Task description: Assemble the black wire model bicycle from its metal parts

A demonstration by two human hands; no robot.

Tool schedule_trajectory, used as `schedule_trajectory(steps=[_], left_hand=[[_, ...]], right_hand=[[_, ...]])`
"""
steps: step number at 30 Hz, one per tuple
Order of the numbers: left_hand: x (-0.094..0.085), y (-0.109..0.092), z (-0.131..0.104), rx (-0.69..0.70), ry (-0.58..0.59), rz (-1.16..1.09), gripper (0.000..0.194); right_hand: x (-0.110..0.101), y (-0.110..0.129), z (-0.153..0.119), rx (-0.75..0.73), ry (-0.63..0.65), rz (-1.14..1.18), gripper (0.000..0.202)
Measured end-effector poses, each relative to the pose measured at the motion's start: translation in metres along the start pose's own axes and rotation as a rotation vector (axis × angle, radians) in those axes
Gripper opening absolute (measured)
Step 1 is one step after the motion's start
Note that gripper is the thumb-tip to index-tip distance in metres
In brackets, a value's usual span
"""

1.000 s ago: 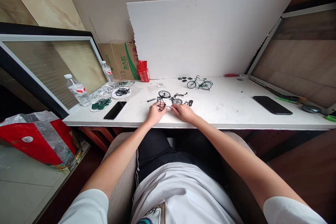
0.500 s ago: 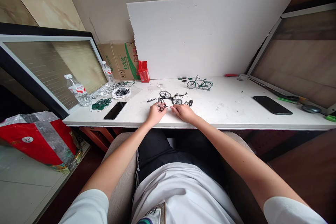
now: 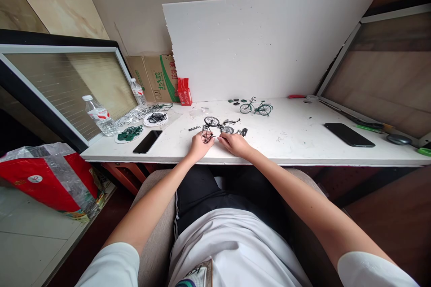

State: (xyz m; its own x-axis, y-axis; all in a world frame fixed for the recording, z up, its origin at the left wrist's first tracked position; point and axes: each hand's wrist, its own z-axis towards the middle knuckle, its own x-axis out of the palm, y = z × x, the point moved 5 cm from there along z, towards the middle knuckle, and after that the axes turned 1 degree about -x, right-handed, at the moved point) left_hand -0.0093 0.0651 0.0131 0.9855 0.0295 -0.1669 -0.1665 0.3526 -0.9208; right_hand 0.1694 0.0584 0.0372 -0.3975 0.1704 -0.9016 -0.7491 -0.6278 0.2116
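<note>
My left hand point(image 3: 201, 144) is closed on a small black bicycle frame point(image 3: 208, 136) above the front edge of the white table point(image 3: 286, 143). My right hand point(image 3: 234, 144) pinches a thin piece point(image 3: 216, 136) that reaches to the frame. Just behind my hands lie black wheels point(image 3: 212, 121) and other small black parts point(image 3: 241, 132). A short black strip point(image 3: 194, 128) is left of them. Farther back, a dark green model bicycle point(image 3: 256, 107) stands upright, with a few small dark pieces beside it.
Left on the table are a phone point(image 3: 147, 141), plates with green parts point(image 3: 129, 133) and black parts point(image 3: 157, 118), bottles point(image 3: 100, 115) and a red box point(image 3: 184, 92). A black phone point(image 3: 349, 135) lies right. A white board point(image 3: 266, 45) stands behind.
</note>
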Motion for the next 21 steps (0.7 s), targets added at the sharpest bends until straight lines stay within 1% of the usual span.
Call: schedule_trajectory(steps=[3,13,18,21], left_hand=[[-0.0005,0.0009,0.0002,0.007,0.002,0.014,0.028],[-0.0011,0.0023,0.0008,-0.006,-0.018,0.006,0.031],[-0.0003,-0.0002,0.0000,-0.011,-0.020,0.010,0.027],[0.0006,-0.0022,-0.0006,-0.018,-0.013,0.004,0.026]], right_hand=[[0.0020,-0.0019,0.0002,-0.030,0.001,0.007,0.037],[0.0038,-0.0056,0.0015,-0.012,0.005,0.036,0.042],[0.0042,-0.0065,0.0015,-0.018,0.001,0.078,0.048],[0.0040,-0.0058,0.0016,-0.015,0.000,0.089,0.047]])
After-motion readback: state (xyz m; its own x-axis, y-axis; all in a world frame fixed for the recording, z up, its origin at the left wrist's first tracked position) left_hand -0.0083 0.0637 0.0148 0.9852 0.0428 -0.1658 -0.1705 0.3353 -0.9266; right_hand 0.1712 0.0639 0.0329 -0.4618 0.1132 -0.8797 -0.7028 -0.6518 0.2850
